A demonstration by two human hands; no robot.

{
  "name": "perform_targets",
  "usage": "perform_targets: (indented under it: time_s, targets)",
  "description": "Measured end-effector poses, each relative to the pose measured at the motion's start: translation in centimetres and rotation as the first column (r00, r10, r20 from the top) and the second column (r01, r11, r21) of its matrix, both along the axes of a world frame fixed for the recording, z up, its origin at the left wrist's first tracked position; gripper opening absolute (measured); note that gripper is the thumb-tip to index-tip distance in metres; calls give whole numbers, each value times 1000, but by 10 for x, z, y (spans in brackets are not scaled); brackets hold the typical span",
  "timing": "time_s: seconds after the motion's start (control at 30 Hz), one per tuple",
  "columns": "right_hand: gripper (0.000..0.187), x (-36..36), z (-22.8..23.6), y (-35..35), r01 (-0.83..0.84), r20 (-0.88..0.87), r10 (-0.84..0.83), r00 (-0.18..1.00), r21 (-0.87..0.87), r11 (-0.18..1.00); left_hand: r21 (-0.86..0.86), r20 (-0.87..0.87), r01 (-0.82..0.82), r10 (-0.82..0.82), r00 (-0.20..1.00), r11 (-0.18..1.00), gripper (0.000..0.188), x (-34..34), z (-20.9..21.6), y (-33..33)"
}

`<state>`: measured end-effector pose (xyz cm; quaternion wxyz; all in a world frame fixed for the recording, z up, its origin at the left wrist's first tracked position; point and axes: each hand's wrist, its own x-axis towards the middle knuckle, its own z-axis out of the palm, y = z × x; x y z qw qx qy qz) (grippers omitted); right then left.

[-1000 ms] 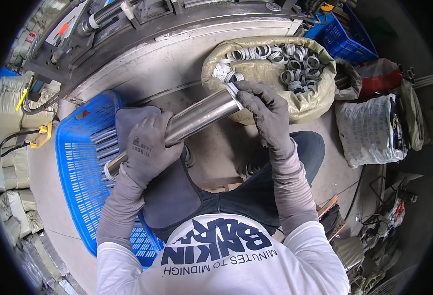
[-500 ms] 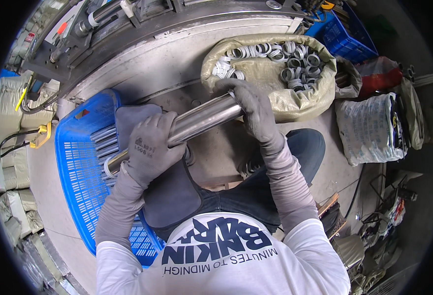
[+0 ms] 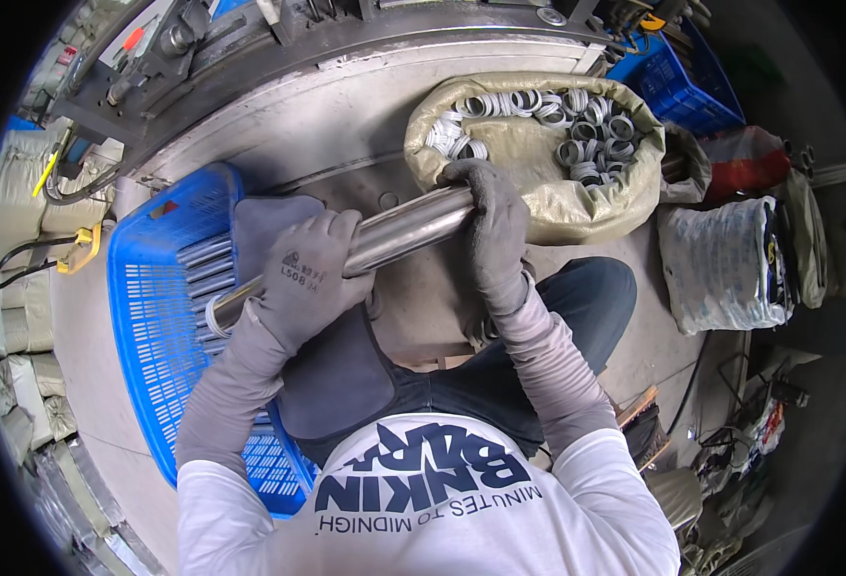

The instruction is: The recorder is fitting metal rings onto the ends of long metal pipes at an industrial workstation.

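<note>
Both gloved hands grip one shiny steel tube [image 3: 399,235], which lies slanted across the person's lap, its low end to the left and its high end to the right. The left hand [image 3: 308,274] wraps around the tube near its lower end, fingers curled over the top and closed tight on the metal; a ring shows on the tube end just beyond the glove, above the blue crate [image 3: 154,326]. The right hand [image 3: 495,226] closes over the upper end, palm down, fingers folded around it, so that end is hidden under the glove. That end sits at the front edge of a tan sack [image 3: 586,197] holding many grey metal rings [image 3: 577,125]; whether the tube touches the sack cannot be told.

The crate stands at the person's left on the pale floor [image 3: 346,115] and holds more steel tubes [image 3: 202,274] lying side by side. A dark cloth [image 3: 332,374] covers the left knee beneath the tube. To the right of the sack stands a white woven bag [image 3: 725,264], and beyond it a second blue crate [image 3: 673,82]. Dark machinery [image 3: 279,43] runs along the top.
</note>
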<state>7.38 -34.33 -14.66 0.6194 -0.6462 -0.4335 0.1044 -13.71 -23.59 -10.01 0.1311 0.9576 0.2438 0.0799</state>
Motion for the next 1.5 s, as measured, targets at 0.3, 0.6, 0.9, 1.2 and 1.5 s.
perform_targets:
  time_s: [0.3, 0.6, 0.9, 1.2, 1.5]
  targets:
    - [53, 80, -24, 41, -24, -399, -58, 915, -197, 980, -71, -45, 7, -10, 999, 997, 62, -41, 16, 19]
    - [64, 151, -131, 105, 101, 195, 223, 955, -923, 372, 198, 42, -127, 121, 992, 972, 70, -49, 42, 85]
    - [55, 176, -158, 86, -74, -48, 63, 997, -847, 526, 627, 139, -173, 109, 984, 760, 71, 82, 75, 190]
    - [43, 217, -90, 12, 374, 450, 61, 891, -804, 461, 694, -5, -208, 294, 956, 689, 76, 202, 105, 285]
    - [25, 190, -33, -4, -208, -562, -44, 826, -377, 902, 621, -134, -112, 246, 960, 776, 66, 195, 57, 324]
